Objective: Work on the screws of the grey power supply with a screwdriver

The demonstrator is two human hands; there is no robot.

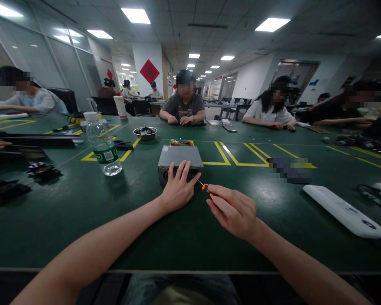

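A grey metal computer power supply (180, 155) lies on the green table in front of me, its coloured wires (181, 143) at the far side. My left hand (178, 188) rests against its near face and top edge, fingers spread. My right hand (236, 208) is closed around the orange and black handle of a screwdriver (206, 188). The thin shaft points up and left to the right end of the near face, beside my left fingertips. Whether the tip sits in a screw cannot be made out.
Left of the power supply stands a clear water bottle (105, 146), with a metal bowl (145, 133) of small parts beyond. Dark parts (42, 171) lie farther left. A long white device (346, 210) is at right. Several people sit around the table (165, 237).
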